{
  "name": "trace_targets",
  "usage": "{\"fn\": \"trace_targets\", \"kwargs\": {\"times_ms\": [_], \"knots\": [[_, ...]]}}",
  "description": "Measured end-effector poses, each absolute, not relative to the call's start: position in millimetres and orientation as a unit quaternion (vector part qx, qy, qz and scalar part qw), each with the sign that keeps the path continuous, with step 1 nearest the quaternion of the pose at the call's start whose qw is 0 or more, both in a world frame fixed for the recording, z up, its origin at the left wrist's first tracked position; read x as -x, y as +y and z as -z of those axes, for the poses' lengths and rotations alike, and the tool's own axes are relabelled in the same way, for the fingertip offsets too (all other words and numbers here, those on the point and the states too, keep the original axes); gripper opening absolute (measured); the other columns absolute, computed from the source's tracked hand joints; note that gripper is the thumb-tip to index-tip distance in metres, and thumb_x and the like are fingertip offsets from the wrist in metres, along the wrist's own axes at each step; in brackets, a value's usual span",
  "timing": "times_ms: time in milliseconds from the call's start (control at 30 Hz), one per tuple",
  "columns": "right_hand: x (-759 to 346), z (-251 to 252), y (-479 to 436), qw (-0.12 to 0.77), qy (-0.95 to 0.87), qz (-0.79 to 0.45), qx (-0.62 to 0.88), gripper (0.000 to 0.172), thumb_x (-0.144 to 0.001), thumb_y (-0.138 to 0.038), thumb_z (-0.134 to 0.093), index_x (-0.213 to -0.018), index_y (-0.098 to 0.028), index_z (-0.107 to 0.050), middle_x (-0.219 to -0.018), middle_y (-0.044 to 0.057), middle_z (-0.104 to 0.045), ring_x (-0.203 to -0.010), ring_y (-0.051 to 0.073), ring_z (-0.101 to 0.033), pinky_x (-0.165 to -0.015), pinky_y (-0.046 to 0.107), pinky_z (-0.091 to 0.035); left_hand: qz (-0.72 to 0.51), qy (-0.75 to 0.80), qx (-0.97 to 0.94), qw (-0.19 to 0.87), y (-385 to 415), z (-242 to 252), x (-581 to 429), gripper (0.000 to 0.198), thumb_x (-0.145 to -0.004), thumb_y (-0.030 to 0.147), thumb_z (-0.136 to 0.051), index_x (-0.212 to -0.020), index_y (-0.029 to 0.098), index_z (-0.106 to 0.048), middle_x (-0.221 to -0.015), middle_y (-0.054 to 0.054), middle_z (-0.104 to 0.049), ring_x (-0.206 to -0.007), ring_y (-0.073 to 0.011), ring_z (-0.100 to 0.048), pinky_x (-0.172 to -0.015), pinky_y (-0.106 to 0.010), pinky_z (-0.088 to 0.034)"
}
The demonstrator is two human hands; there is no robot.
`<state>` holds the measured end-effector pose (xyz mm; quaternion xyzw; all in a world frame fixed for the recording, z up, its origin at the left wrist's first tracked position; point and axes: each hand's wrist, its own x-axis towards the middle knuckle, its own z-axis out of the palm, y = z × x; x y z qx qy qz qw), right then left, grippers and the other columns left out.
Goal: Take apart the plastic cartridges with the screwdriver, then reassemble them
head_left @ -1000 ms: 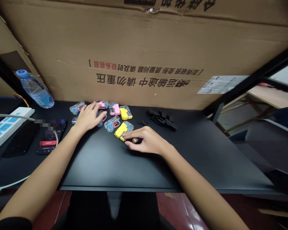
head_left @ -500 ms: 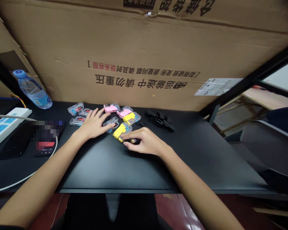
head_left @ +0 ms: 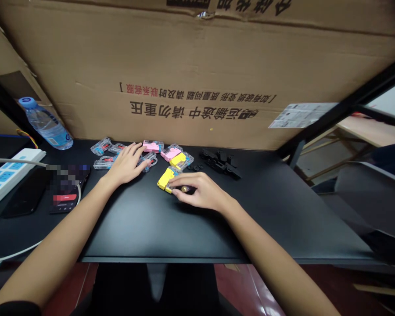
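My left hand (head_left: 127, 164) lies flat with fingers spread among several clear plastic toy-like pieces with red and blue parts inside. One clear piece (head_left: 149, 161) is by its thumb, and another (head_left: 103, 163) lies left of the hand. Its fingertips reach a pink-and-clear piece (head_left: 152, 146). My right hand (head_left: 200, 191) is curled round a dark rod with a gold-coloured end (head_left: 184, 189); most of the rod is hidden. Its fingertips touch a yellow-and-clear piece (head_left: 165, 178). Behind that lie a second yellow piece (head_left: 178, 161) and a second pink piece (head_left: 171, 153).
Black plastic parts (head_left: 220, 162) and small black rings (head_left: 195, 167) lie right of the pieces. A cardboard box wall (head_left: 197, 61) closes the back. To the left are a water bottle (head_left: 48, 125), a white power strip (head_left: 13, 173), a phone (head_left: 67, 193) and a cable.
My left hand has moved slightly toward the cardboard, and the clear pieces around it have shifted back and left. My right hand stays at the yellow piece with the rod in it.
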<state>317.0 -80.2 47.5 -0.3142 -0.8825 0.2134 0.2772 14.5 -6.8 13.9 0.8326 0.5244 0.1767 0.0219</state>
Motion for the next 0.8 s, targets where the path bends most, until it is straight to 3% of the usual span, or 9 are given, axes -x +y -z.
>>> {"fn": "trace_targets", "kwargs": {"times_ms": [133, 267, 333, 367, 467, 567, 733, 800], "knots": [[-320, -43, -74, 0.349, -0.848, -0.111, 0.384, 0.025, -0.105, -0.028, -0.061, -0.116, -0.025, -0.084, -0.121, 0.008, -0.083, -0.11, 0.026, -0.081, -0.099, 0.039, -0.064, -0.243, 0.509, -0.826, -0.022, -8, -28, -13, 0.052, -0.11, 0.044, -0.048, -0.154, 0.017, -0.058, -0.159, -0.017, -0.059, -0.154, -0.0368, -0.046, -0.128, -0.055, -0.039], [-326, -38, -66, 0.297, -0.829, -0.066, 0.47, 0.026, -0.104, -0.027, -0.061, -0.118, -0.024, -0.082, -0.125, 0.009, -0.082, -0.109, 0.028, -0.08, -0.095, 0.042, -0.065, -0.24, 0.545, -0.802, -0.047, -22, -47, -20, 0.031, -0.106, 0.034, -0.052, -0.119, 0.019, -0.076, -0.109, -0.014, -0.077, -0.106, -0.0336, -0.071, -0.096, -0.048, -0.055], [-328, -35, -63, 0.255, -0.829, -0.069, 0.492, 0.029, -0.102, -0.028, -0.062, -0.125, -0.024, -0.08, -0.134, 0.009, -0.08, -0.117, 0.031, -0.079, -0.1, 0.045, -0.065, -0.226, 0.54, -0.811, -0.008, -28, -51, -27, 0.03, -0.107, 0.03, -0.049, -0.101, 0.02, -0.077, -0.088, -0.008, -0.076, -0.082, -0.0271, -0.071, -0.081, -0.041, -0.054], [-328, -33, -62, 0.239, -0.83, -0.072, 0.498, 0.032, -0.102, -0.028, -0.062, -0.129, -0.024, -0.079, -0.139, 0.009, -0.078, -0.122, 0.032, -0.078, -0.104, 0.048, -0.064, -0.222, 0.521, -0.824, 0.002, -30, -50, -30, 0.03, -0.107, 0.03, -0.049, -0.098, 0.021, -0.076, -0.086, -0.007, -0.076, -0.079, -0.0257, -0.07, -0.079, -0.039, -0.053], [-327, -33, -62, 0.214, -0.826, -0.073, 0.517, 0.042, -0.101, -0.029, -0.062, -0.141, -0.024, -0.074, -0.151, 0.009, -0.071, -0.137, 0.034, -0.071, -0.112, 0.052, -0.061, -0.226, 0.429, -0.874, -0.005, -32, -41, -37, 0.024, -0.105, 0.027, -0.053, -0.11, 0.02, -0.075, -0.112, -0.01, -0.079, -0.103, -0.028, -0.072, -0.094, -0.042, -0.054], [-324, -38, -64, 0.214, -0.811, -0.067, 0.541, 0.047, -0.101, -0.029, -0.062, -0.146, -0.024, -0.071, -0.154, 0.009, -0.069, -0.14, 0.034, -0.069, -0.114, 0.052, -0.06, -0.221, 0.385, -0.896, 0.005, -30, -32, -39, 0.028, -0.106, 0.024, -0.051, -0.122, 0.019, -0.073, -0.133, -0.012, -0.075, -0.126, -0.0301, -0.066, -0.108, -0.047, -0.052], [-322, -41, -66, 0.213, -0.804, -0.075, 0.55, 0.042, -0.101, -0.028, -0.061, -0.141, -0.023, -0.075, -0.139, 0.007, -0.078, -0.125, 0.034, -0.077, -0.107, 0.051, -0.064, -0.201, 0.387, -0.899, 0.029, -26, -32, -34, 0.032, -0.107, 0.024, -0.048, -0.119, 0.02, -0.077, -0.124, -0.01, -0.078, -0.119, -0.0307, -0.067, -0.106, -0.049, -0.053], [-323, -38, -65, 0.205, -0.805, -0.078, 0.552, 0.044, -0.101, -0.028, -0.062, -0.143, -0.024, -0.074, -0.144, 0.008, -0.076, -0.128, 0.035, -0.076, -0.108, 0.052, -0.063, -0.209, 0.392, -0.895, 0.039, -24, -34, -31, 0.036, -0.106, 0.022, -0.044, -0.117, 0.02, -0.078, -0.118, -0.01, -0.08, -0.113, -0.0302, -0.068, -0.103, -0.048, -0.054]]}}
